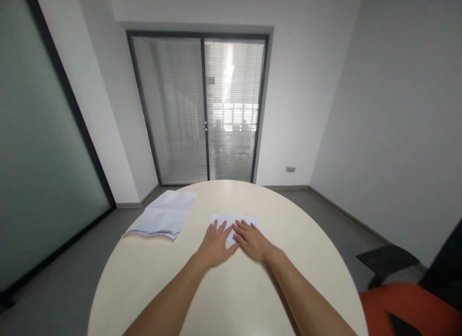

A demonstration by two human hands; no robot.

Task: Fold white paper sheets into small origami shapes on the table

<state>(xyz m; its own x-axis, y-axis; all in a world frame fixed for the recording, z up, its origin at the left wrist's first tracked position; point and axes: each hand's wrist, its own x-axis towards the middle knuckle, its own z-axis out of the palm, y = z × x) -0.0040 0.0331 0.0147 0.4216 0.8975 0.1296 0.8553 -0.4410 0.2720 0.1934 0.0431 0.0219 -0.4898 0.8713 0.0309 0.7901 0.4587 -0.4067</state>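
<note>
left hand (215, 245) flat, fingers spread, on the left part of the white paper (231, 237), which lies under and just beyond both hands, long axis crosswise; right hand (253, 242) likewise flat, fingers slightly apart, equally near.

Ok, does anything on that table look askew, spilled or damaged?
No spill shows on the table. The paper stack near its left edge looks untidy: it lies at an angle, with creases across the top sheet. The smaller paper is partly covered by the left hand and right hand, so I can't fully judge it.
</note>
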